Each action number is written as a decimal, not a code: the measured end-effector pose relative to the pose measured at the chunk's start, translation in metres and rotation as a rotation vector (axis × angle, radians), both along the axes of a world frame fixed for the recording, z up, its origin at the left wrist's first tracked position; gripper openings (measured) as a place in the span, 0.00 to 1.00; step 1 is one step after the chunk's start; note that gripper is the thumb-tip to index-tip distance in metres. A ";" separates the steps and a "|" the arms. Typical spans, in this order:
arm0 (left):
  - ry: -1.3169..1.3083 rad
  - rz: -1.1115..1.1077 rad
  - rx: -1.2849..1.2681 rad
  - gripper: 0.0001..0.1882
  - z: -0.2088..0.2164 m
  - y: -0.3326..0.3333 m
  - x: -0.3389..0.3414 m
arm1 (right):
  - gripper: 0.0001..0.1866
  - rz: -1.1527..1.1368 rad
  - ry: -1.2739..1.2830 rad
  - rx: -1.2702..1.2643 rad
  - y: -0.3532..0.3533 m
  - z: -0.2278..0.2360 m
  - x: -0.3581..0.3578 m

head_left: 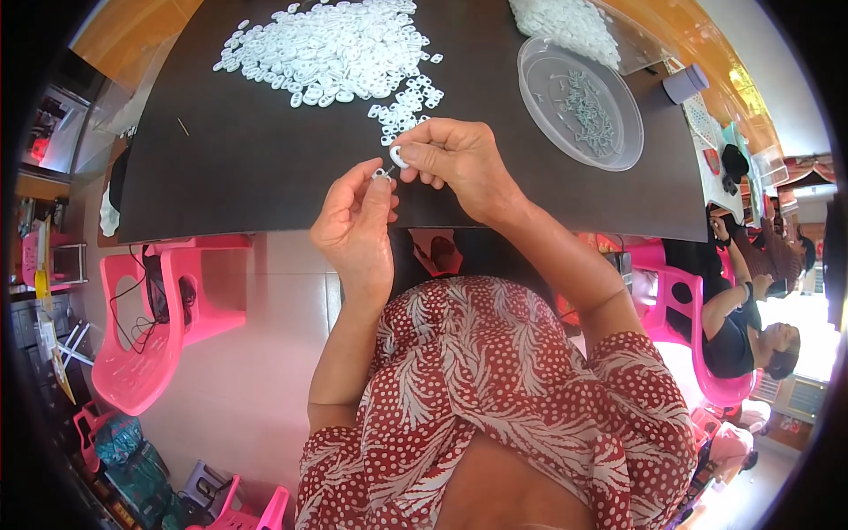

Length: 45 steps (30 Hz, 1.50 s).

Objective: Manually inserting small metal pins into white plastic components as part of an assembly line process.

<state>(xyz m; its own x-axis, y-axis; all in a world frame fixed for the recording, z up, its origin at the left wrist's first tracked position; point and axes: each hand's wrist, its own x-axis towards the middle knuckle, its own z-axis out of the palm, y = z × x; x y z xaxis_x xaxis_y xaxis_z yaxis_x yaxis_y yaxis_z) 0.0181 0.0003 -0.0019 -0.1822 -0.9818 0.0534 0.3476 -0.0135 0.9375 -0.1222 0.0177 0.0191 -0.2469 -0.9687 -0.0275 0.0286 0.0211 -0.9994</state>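
Over the near edge of a dark table [256, 168], my two hands meet at the fingertips. My left hand [353, 208] pinches a small white plastic piece [381, 174] with a thin metal screw or pin standing at it. Between thumb and forefinger, my right hand [459, 163] grips a white oval plastic piece [397, 157] just above the left one. Whether the two pieces touch is too small to tell. Just beyond my fingers lie several small white two-holed pieces [406, 108]. A big heap of white oval pieces [331, 49] spreads behind them.
At the right, a round clear tray [549, 104] holds grey screws [590, 115]. Behind it sits a heap of white pieces [570, 28], near a grey cup [685, 84]. Pink chairs [141, 371] stand at the left and right. Another person [738, 327] sits at the right.
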 end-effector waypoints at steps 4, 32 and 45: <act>-0.013 -0.007 0.010 0.09 -0.001 0.000 0.000 | 0.08 -0.006 0.016 -0.024 0.000 -0.001 0.001; 0.029 -0.061 -0.016 0.12 -0.010 0.000 -0.005 | 0.06 -0.131 0.673 -0.281 0.010 -0.014 0.012; 0.120 -0.092 0.109 0.09 -0.006 -0.006 -0.010 | 0.10 -0.098 0.573 -0.275 0.019 -0.011 0.016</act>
